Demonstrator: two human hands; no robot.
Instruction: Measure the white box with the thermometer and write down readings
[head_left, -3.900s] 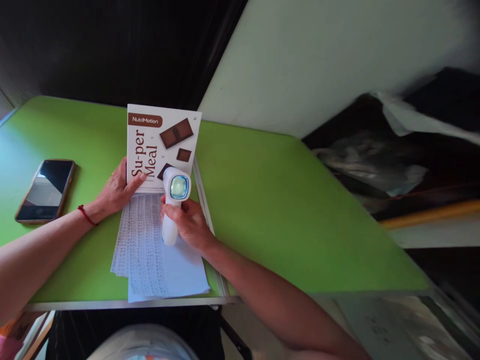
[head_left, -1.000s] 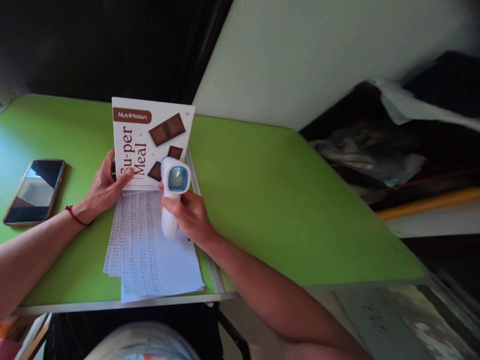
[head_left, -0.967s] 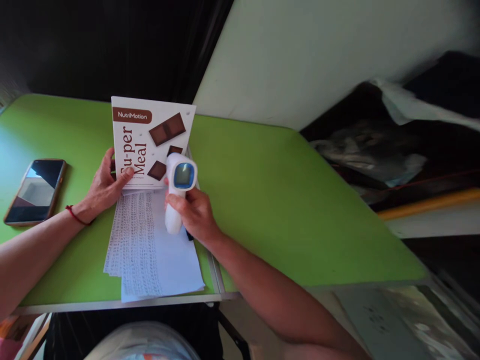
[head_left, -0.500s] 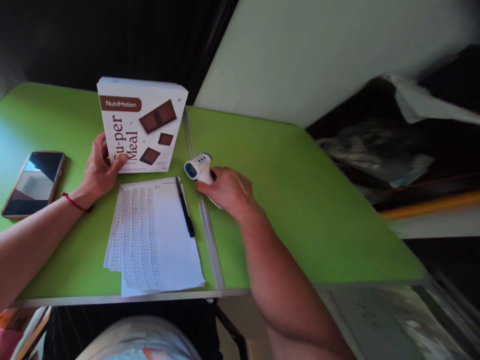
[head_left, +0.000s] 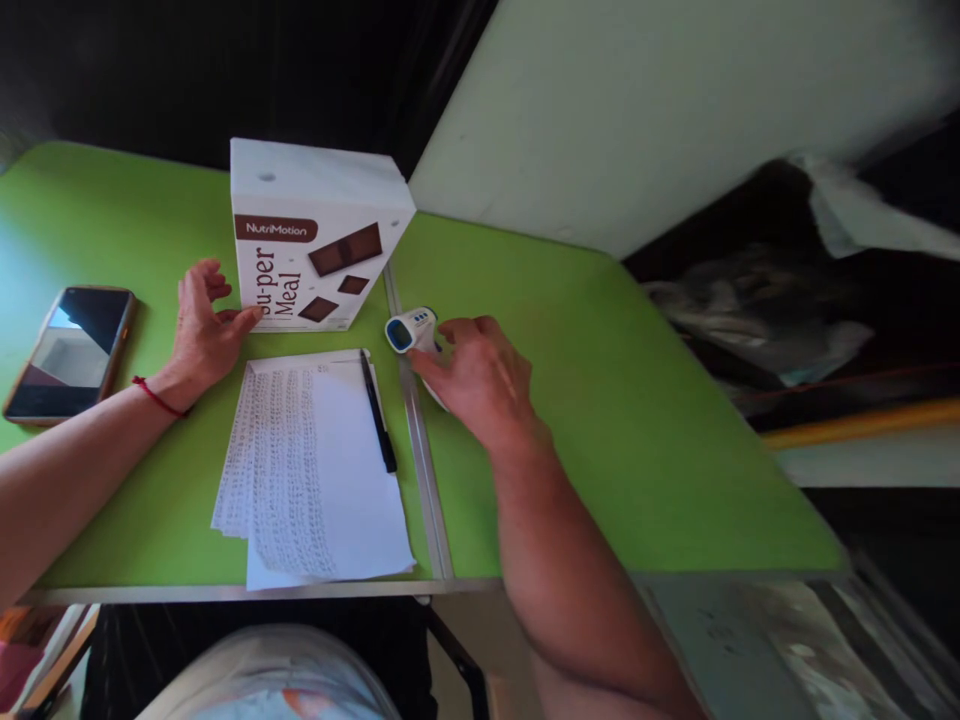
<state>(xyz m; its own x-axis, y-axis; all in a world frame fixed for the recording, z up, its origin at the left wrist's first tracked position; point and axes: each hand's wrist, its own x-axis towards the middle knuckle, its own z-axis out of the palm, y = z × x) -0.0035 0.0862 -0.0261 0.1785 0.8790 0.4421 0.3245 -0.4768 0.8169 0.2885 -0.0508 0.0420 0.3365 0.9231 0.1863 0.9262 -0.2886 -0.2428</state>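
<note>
A white box with brown "NutriMotion" lettering (head_left: 330, 205) stands upright toward the back of the table. My left hand (head_left: 204, 325) is at its lower left edge, fingers apart, the thumb touching the lower corner. A white and blue infrared thermometer (head_left: 412, 330) lies to the right of the box with its small screen facing me. Over its handle is my right hand (head_left: 480, 375), thumb against the handle and forefinger lifted off it. The other fingers of that hand are hidden beneath it.
Sheets of handwritten paper (head_left: 345, 500) with a black pen (head_left: 379, 412) on them lie at the front of the green table (head_left: 615, 420). At the left is a phone (head_left: 71, 350). A metal seam (head_left: 424, 470) crosses the tabletop. Behind rises a pale wall (head_left: 600, 120).
The box has turned and leaned so more of its top shows. My left fingers have come away from around it. My right grip on the thermometer has loosened.
</note>
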